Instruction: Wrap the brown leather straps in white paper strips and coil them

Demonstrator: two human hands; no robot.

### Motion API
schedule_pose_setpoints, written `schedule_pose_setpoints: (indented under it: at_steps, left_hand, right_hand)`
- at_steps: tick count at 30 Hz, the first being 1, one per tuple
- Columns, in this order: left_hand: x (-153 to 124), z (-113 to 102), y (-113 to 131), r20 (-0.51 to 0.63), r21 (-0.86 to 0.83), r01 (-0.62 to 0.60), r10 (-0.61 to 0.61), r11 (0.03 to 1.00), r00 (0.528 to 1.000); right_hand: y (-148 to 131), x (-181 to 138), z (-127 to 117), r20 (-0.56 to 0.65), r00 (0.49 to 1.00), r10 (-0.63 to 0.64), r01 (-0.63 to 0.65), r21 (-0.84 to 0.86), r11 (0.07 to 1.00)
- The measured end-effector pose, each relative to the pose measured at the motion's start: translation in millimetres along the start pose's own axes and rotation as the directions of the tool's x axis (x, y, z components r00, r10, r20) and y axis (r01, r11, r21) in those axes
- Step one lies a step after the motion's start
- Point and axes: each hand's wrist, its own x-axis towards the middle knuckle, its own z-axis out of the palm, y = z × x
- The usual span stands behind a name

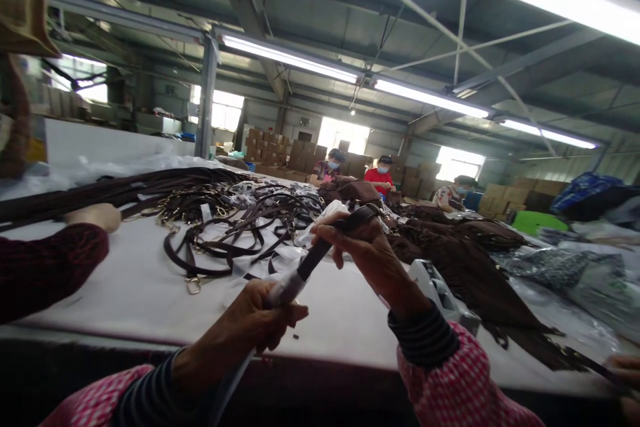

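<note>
A dark brown strap (316, 257) runs slantwise between my two hands above the near part of the table. My right hand (357, 240) is closed around its upper end, where the strap bends over. White wrapping (286, 288) covers the lower stretch, and my left hand (255, 313) grips it there with the fingers curled round. A pale strip hangs down below my left hand. Beyond my hands lies a heap of dark straps with metal clasps (194, 285), mixed with white paper.
Dark brown fabric pieces (450, 260) and a white device like a tape dispenser (440, 293) lie at right. A co-worker's maroon sleeve (60, 267) reaches in from the left; another person's hand (625, 370) shows at the right edge. Masked people sit across the table (135, 300).
</note>
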Motion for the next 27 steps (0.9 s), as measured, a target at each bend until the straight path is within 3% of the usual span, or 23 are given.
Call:
schedule_pose_setpoints:
  at_steps: [8, 15, 19, 21, 23, 27]
  left_hand:
    - [14.8, 3.2, 17.1, 0.089, 0.013, -0.068, 0.067, 0.998, 0.994]
    - [60.3, -11.7, 78.6, 0.097, 0.018, -0.246, 0.244, 0.969, 0.965]
    - [70.4, -27.6, 106.0, 0.195, -0.009, -0.291, 0.287, 0.957, 0.938]
    - [69.5, -35.3, 106.5, 0.213, -0.095, -0.289, 0.303, 0.953, 0.929]
    - [66.8, -40.4, 100.1, 0.16, -0.156, -0.286, 0.31, 0.946, 0.937]
    - [58.9, -39.3, 84.8, 0.038, -0.11, -0.332, 0.338, 0.937, 0.941]
  right_hand:
    - [10.6, 5.6, 3.1, 0.039, 0.999, -0.008, 0.009, -0.033, 0.999]
    - [-1.7, 47.3, 0.2, 0.049, 0.998, -0.045, 0.046, -0.021, 0.999]
    - [-4.9, 69.4, -13.5, -0.058, 0.997, -0.043, 0.045, 0.035, 0.998]
    - [-5.2, 75.3, -21.0, -0.115, 0.992, -0.056, 0.06, 0.036, 0.998]
    - [-5.0, 77.7, -25.0, -0.14, 0.986, -0.089, 0.089, -0.005, 0.996]
    - [-2.6, 74.4, -16.2, -0.146, 0.986, -0.079, 0.073, -0.047, 0.996]
